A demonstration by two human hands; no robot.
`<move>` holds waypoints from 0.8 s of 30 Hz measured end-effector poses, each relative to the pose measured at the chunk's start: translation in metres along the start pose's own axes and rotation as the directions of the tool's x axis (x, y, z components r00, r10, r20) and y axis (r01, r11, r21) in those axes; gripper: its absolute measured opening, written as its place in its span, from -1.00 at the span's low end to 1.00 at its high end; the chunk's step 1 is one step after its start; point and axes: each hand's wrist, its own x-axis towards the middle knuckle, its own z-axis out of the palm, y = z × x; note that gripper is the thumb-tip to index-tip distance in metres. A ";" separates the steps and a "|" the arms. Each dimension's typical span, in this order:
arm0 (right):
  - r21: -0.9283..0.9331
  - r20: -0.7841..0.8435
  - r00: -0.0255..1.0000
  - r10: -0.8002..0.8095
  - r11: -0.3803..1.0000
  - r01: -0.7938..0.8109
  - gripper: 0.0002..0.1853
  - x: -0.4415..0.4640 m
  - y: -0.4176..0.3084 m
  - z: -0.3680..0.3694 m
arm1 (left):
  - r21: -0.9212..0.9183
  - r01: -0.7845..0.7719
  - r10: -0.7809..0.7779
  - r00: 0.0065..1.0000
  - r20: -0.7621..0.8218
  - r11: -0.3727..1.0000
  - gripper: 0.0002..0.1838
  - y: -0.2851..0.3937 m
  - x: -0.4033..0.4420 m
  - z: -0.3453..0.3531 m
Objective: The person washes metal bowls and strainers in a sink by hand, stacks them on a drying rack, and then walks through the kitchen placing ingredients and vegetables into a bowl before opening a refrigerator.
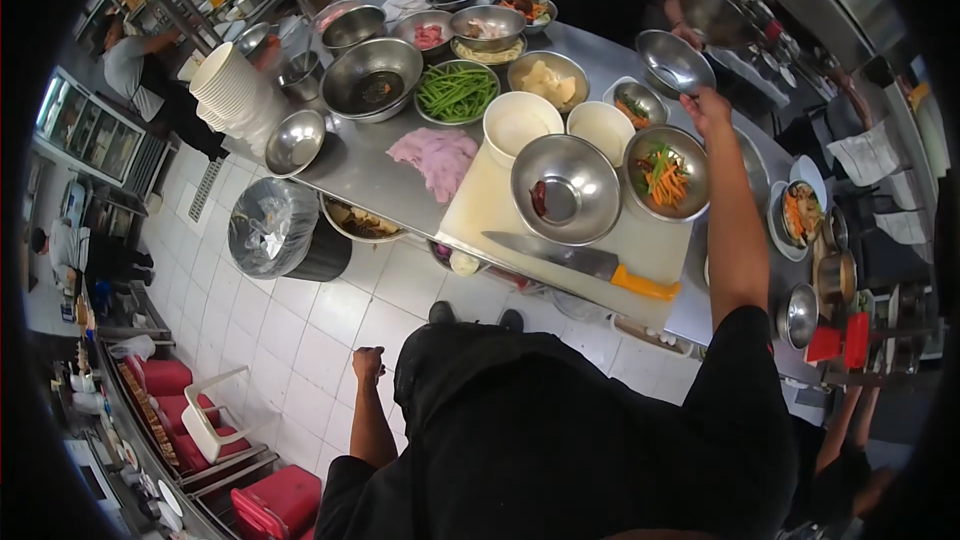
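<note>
My right hand [708, 110] reaches over the far side of the counter, its fingers closed on the rim of a steel bowl [672, 58]. Another person's hand [688, 35] is at the far rim of that bowl. Low beside my body, clear of the counter, my left hand [369, 364] is curled with nothing visible in it. On the cutting board [490, 210] stand a steel bowl with dried chilies [565, 190] and a bowl of cut carrots and greens [666, 176]. A knife with a yellow handle [645, 283] lies at the board's near edge.
Bowls of green beans [457, 92], pale slices [548, 80] and meat [428, 35] crowd the counter. A pink cloth [435, 160] lies left of the board. Stacked paper tubs [225, 80] and a lined bin [270, 225] are further left. A plated dish [800, 215] sits at right.
</note>
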 end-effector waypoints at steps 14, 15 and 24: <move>0.022 0.134 0.991 0.003 1.000 -0.006 -0.83 -0.037 0.000 0.010 | 0.000 0.054 -0.054 0.997 -0.055 0.999 -0.75 -0.012 -0.012 -0.003; 0.034 0.154 0.988 -0.001 0.999 -0.004 -0.83 -0.035 0.004 0.008 | 0.005 0.062 -0.061 0.997 -0.055 0.998 -0.74 -0.017 -0.010 -0.003; 0.045 0.233 0.972 -0.009 0.999 -0.001 -0.87 -0.056 -0.010 0.002 | 0.035 0.083 -0.082 0.996 -0.035 0.996 -0.74 -0.021 -0.015 -0.005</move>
